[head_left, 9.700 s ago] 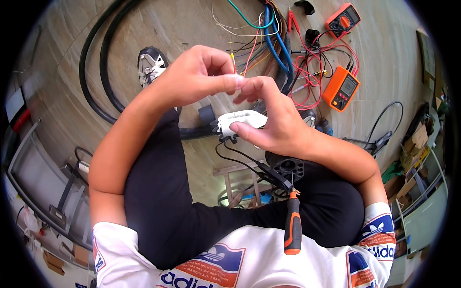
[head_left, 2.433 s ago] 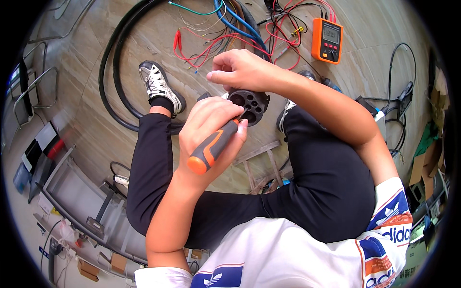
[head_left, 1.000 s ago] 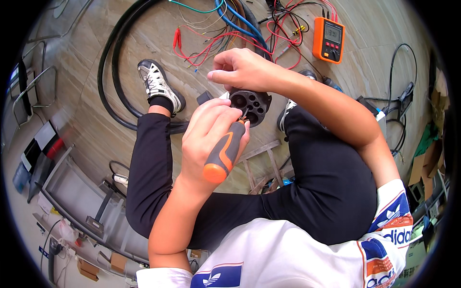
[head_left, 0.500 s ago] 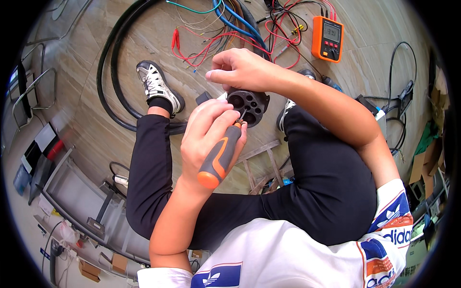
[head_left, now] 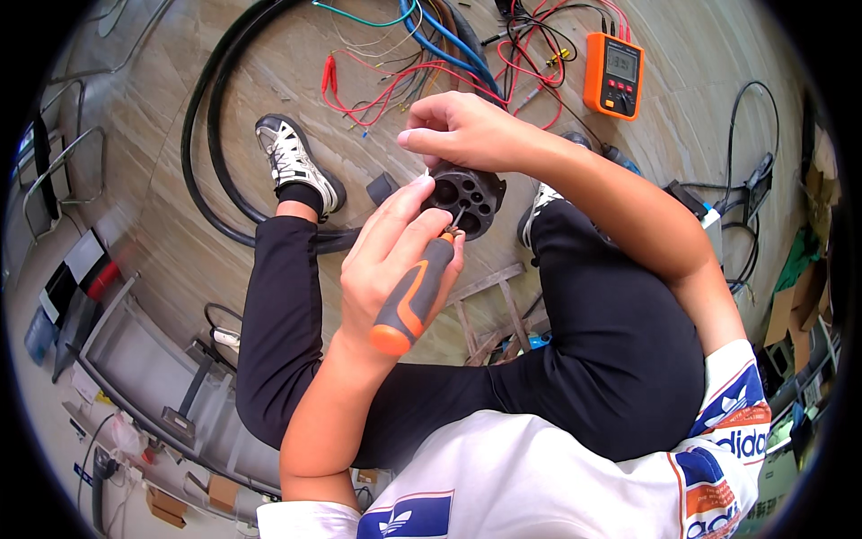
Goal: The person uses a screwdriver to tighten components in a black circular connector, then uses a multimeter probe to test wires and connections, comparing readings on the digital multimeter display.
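My left hand (head_left: 382,260) is closed on an orange and grey screwdriver (head_left: 415,296). Its handle slants toward me, and the thin shaft meets the face of a round black multi-hole plug (head_left: 476,190). My left fingers also lie close to the plug's left edge. Over the far side of the plug my right hand (head_left: 462,130) is curled against it, thumb and fingers pointing left. That hand hides part of the plug's body, and some of its fingertips cannot be seen. Left of the plug a small dark grey block (head_left: 382,187) lies on the floor.
Thick black cable (head_left: 193,117) loops across the floor on the left. Ahead lie blue cables (head_left: 449,45), red test leads (head_left: 386,101) and an orange multimeter (head_left: 613,76). A wooden frame (head_left: 503,301) stands between my legs. A grey chair-like frame (head_left: 135,359) is at left.
My right hand has shifted slightly to the right, and more of the grey block shows. The screwdriver stays at the plug face with almost no movement.
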Action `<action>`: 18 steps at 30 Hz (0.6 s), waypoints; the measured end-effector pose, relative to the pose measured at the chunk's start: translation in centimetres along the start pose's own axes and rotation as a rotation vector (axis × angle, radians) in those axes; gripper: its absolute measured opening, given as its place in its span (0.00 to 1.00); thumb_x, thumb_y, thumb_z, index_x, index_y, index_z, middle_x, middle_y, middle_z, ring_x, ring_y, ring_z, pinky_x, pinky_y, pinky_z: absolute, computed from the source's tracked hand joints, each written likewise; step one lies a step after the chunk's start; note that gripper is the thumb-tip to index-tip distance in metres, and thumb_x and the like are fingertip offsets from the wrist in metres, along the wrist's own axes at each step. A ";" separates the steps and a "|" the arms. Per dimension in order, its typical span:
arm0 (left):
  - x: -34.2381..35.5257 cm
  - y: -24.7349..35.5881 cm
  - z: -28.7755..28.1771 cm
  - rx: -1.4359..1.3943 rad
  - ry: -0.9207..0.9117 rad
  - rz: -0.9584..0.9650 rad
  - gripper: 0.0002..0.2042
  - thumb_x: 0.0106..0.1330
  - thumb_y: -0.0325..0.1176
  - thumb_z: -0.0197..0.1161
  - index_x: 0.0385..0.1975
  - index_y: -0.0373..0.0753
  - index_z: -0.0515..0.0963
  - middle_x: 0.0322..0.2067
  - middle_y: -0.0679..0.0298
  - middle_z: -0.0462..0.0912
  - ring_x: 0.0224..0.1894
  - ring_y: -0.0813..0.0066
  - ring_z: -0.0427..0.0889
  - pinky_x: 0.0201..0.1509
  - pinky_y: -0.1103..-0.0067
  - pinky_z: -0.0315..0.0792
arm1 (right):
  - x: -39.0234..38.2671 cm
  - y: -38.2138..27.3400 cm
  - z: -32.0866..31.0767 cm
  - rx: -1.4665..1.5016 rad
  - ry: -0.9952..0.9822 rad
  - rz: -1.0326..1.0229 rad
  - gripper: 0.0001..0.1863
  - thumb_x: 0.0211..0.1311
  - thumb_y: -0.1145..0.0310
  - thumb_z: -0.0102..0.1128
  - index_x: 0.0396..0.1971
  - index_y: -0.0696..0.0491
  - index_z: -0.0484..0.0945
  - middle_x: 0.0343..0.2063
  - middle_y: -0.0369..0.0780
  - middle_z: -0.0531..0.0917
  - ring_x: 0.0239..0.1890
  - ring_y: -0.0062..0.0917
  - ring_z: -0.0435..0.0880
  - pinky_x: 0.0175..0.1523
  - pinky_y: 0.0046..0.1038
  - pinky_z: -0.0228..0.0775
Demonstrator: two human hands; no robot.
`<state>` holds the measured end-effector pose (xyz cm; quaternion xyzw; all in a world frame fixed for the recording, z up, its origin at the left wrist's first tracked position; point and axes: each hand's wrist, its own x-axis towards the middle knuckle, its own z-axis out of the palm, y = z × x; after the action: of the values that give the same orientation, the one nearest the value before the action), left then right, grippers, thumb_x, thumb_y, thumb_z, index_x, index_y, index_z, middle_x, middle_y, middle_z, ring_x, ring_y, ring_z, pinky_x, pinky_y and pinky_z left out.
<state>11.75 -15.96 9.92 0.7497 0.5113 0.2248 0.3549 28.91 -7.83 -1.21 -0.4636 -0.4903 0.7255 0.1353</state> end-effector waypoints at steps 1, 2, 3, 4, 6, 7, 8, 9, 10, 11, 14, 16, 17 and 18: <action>0.0 0.0 0.1 0.027 0.002 0.020 0.12 0.55 0.21 0.74 0.38 0.31 0.81 0.50 0.46 0.84 0.48 0.55 0.87 0.51 0.72 0.82 | 0.0 0.0 0.0 -0.007 -0.001 -0.002 0.19 0.69 0.55 0.61 0.33 0.59 0.79 0.24 0.35 0.81 0.29 0.17 0.79 0.38 0.24 0.74; 0.0 0.1 0.2 0.054 0.003 0.040 0.12 0.55 0.21 0.74 0.38 0.30 0.81 0.50 0.46 0.84 0.48 0.55 0.87 0.50 0.72 0.82 | 0.0 0.0 0.1 -0.013 -0.002 -0.005 0.19 0.69 0.55 0.61 0.33 0.59 0.79 0.24 0.35 0.81 0.29 0.17 0.79 0.38 0.25 0.74; 0.0 0.1 0.2 0.081 0.005 0.061 0.12 0.55 0.21 0.74 0.37 0.30 0.81 0.49 0.46 0.84 0.48 0.55 0.87 0.50 0.72 0.83 | 0.0 0.1 0.1 -0.020 -0.003 -0.007 0.19 0.69 0.55 0.61 0.33 0.59 0.79 0.24 0.35 0.82 0.29 0.17 0.79 0.38 0.25 0.74; 0.0 0.2 0.2 0.093 -0.003 0.059 0.12 0.55 0.21 0.74 0.37 0.30 0.81 0.49 0.46 0.85 0.48 0.55 0.88 0.50 0.73 0.83 | 0.0 0.0 0.1 -0.034 -0.005 -0.008 0.19 0.69 0.55 0.61 0.33 0.59 0.79 0.24 0.36 0.82 0.29 0.17 0.79 0.38 0.25 0.74; 0.3 0.5 0.0 0.116 -0.018 0.058 0.11 0.55 0.21 0.74 0.36 0.30 0.80 0.48 0.46 0.85 0.47 0.56 0.88 0.49 0.73 0.83 | 0.1 -0.3 0.1 -0.062 -0.007 -0.011 0.19 0.69 0.55 0.61 0.33 0.60 0.79 0.24 0.36 0.82 0.29 0.17 0.79 0.37 0.25 0.73; 0.3 0.6 0.0 0.119 -0.021 0.048 0.11 0.55 0.21 0.74 0.37 0.30 0.80 0.48 0.46 0.85 0.46 0.56 0.88 0.49 0.73 0.83 | 0.1 -0.3 0.1 -0.063 -0.003 -0.012 0.19 0.69 0.55 0.61 0.33 0.60 0.79 0.24 0.36 0.82 0.29 0.17 0.79 0.37 0.25 0.73; 0.3 0.7 0.0 0.121 -0.023 0.039 0.11 0.55 0.21 0.74 0.37 0.30 0.80 0.48 0.45 0.85 0.46 0.56 0.88 0.48 0.73 0.83 | 0.1 -0.3 0.1 -0.065 0.001 -0.013 0.19 0.69 0.55 0.61 0.33 0.60 0.79 0.24 0.36 0.83 0.29 0.17 0.80 0.37 0.26 0.73; 0.3 0.8 0.0 0.125 -0.027 0.028 0.11 0.55 0.21 0.74 0.37 0.30 0.80 0.48 0.45 0.85 0.45 0.57 0.89 0.48 0.74 0.83 | 0.0 -0.3 0.1 -0.066 0.004 -0.014 0.19 0.69 0.55 0.61 0.34 0.60 0.79 0.24 0.36 0.83 0.29 0.18 0.80 0.37 0.26 0.73; 0.4 0.9 0.1 0.115 -0.017 0.016 0.11 0.55 0.21 0.74 0.37 0.30 0.80 0.48 0.45 0.85 0.45 0.57 0.89 0.48 0.74 0.83 | 0.0 -0.2 0.2 -0.062 0.006 -0.021 0.19 0.69 0.55 0.61 0.34 0.60 0.79 0.24 0.36 0.83 0.29 0.18 0.80 0.37 0.26 0.73; 0.4 1.0 0.1 0.105 -0.007 0.004 0.12 0.55 0.21 0.74 0.37 0.30 0.80 0.48 0.45 0.85 0.44 0.56 0.89 0.47 0.74 0.83 | 0.1 -0.1 0.3 -0.059 0.009 -0.027 0.19 0.69 0.55 0.61 0.34 0.60 0.79 0.24 0.36 0.83 0.29 0.18 0.80 0.37 0.26 0.73; 0.2 0.9 0.0 0.080 -0.009 -0.020 0.12 0.56 0.21 0.74 0.38 0.31 0.80 0.49 0.45 0.85 0.43 0.57 0.89 0.46 0.74 0.83 | 0.0 0.0 0.3 -0.046 0.014 -0.034 0.19 0.69 0.55 0.61 0.34 0.60 0.79 0.24 0.36 0.83 0.29 0.18 0.80 0.37 0.26 0.73; 0.1 0.8 -0.1 0.070 -0.011 -0.040 0.12 0.56 0.21 0.74 0.38 0.31 0.80 0.49 0.45 0.85 0.42 0.57 0.89 0.45 0.75 0.83 | 0.1 -0.1 0.3 -0.037 0.013 -0.031 0.19 0.69 0.55 0.61 0.34 0.60 0.80 0.24 0.36 0.83 0.29 0.18 0.81 0.38 0.26 0.74; 0.0 0.8 -0.1 0.069 -0.008 -0.051 0.12 0.55 0.21 0.74 0.38 0.31 0.81 0.49 0.45 0.85 0.42 0.58 0.89 0.45 0.75 0.83 | 0.2 -0.1 0.4 -0.035 0.013 -0.030 0.19 0.69 0.55 0.61 0.34 0.60 0.80 0.24 0.36 0.83 0.29 0.18 0.81 0.38 0.26 0.74; 0.0 0.8 -0.1 0.068 -0.005 -0.060 0.12 0.55 0.20 0.74 0.39 0.31 0.81 0.49 0.45 0.85 0.41 0.58 0.89 0.44 0.75 0.83 | 0.2 -0.1 0.4 -0.031 0.015 -0.030 0.20 0.69 0.55 0.61 0.34 0.59 0.80 0.24 0.36 0.83 0.29 0.18 0.81 0.38 0.26 0.74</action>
<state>12.15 -16.15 10.60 0.7463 0.5400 0.1946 0.3369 28.46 -7.91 -1.16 -0.4636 -0.5075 0.7122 0.1423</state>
